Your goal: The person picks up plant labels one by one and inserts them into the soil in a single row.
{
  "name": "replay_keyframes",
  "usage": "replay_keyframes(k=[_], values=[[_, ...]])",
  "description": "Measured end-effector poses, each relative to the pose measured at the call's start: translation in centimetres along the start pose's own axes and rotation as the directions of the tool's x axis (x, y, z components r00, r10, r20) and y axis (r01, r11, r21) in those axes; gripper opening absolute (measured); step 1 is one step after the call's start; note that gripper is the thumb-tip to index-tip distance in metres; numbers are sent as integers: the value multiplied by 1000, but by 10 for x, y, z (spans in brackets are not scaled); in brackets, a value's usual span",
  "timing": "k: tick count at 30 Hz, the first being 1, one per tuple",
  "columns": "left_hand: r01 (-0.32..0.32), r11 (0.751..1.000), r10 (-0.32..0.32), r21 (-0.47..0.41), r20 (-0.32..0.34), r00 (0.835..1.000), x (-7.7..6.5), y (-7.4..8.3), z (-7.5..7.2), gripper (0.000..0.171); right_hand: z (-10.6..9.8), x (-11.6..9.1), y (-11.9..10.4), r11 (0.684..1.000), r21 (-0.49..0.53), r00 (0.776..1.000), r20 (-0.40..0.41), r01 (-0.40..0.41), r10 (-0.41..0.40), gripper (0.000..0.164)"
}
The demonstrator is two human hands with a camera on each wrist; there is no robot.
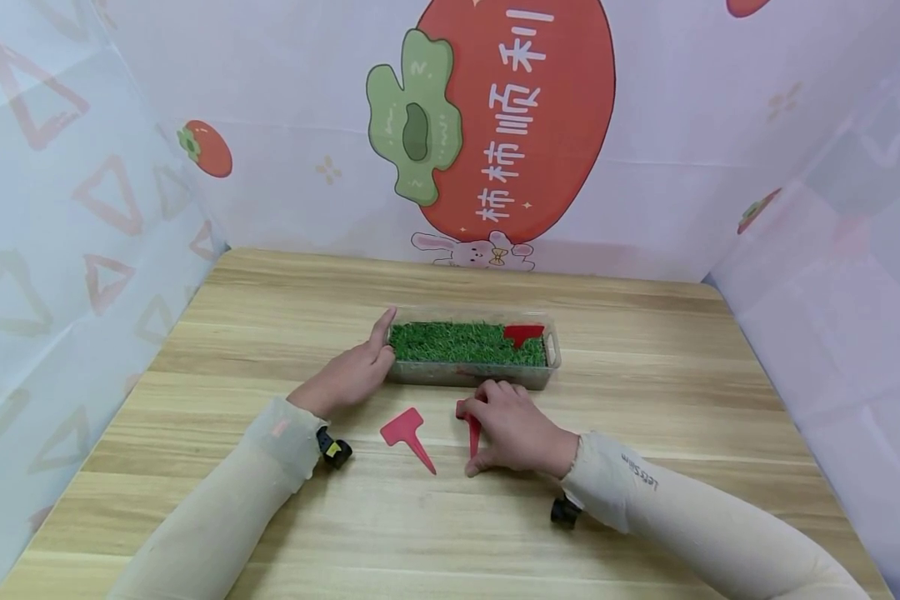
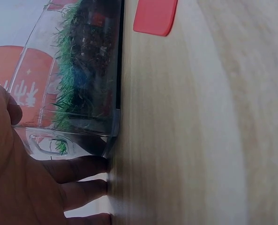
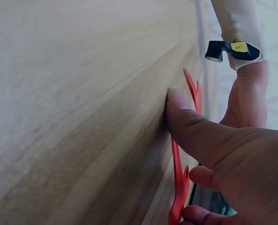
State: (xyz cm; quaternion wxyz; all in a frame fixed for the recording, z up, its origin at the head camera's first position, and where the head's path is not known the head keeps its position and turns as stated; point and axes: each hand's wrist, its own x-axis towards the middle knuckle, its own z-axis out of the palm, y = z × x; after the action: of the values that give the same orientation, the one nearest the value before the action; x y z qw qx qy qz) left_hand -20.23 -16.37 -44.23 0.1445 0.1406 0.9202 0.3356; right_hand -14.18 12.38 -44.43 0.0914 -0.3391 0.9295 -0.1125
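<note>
A clear plastic tray point(image 1: 427, 374) of artificial grass point(image 1: 450, 343) stands on the table. My left hand point(image 1: 354, 373) rests against the tray's left end, its index finger stretched along that end; in the left wrist view its other fingers point(image 2: 85, 194) extend to the tabletop. Just in front of the tray, my right hand point(image 1: 517, 429) holds a red T-shaped plant label point(image 1: 474, 435) lengthwise, thumb near the pointed end and fingers at the wide head. The label point(image 3: 177, 164) lies close along the tabletop in the right wrist view. A second plant label point(image 1: 402, 427) lies flat between the hands.
A third red plant label point(image 1: 523, 333) stands in the grass at the tray's right end. The wooden table point(image 1: 645, 350) meets printed fabric walls point(image 1: 292, 100) at the back and sides. A small black wrist camera point(image 1: 335, 450) sits at the left cuff.
</note>
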Motion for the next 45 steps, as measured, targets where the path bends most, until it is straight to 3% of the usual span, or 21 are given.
replay_keyframes(k=[4,9,17,20,27,33,37,45], values=[[1,1000,-1,-4,2,1000,0,0,1,64,-1,0,-2,1000,3,1000,1,-21,21,72],[-2,1000,2,5,5,1000,0,-1,2,65,-1,-2,-5,1000,21,1000,-21,10,-10,70],[-11,1000,11,18,-4,1000,0,-1,1,65,-3,-5,-9,999,2,998,-50,35,-35,104],[-21,1000,21,19,-3,1000,0,0,1,65,-4,-6,-10,999,-25,998,-58,37,-38,106],[-30,999,30,20,-4,1000,1,-1,1,65,-6,-7,-12,993,-82,984,-152,84,-96,87],[-31,999,31,16,-5,1000,1,-2,0,65,-13,-11,-13,980,-91,942,-273,177,-196,55],[-26,1000,26,8,-4,1000,-1,-2,0,65,-18,-14,-14,974,-96,920,-320,207,-227,42],[-22,1000,22,3,-4,1000,0,0,0,65,-29,-15,-12,953,-118,879,-368,278,-302,37]])
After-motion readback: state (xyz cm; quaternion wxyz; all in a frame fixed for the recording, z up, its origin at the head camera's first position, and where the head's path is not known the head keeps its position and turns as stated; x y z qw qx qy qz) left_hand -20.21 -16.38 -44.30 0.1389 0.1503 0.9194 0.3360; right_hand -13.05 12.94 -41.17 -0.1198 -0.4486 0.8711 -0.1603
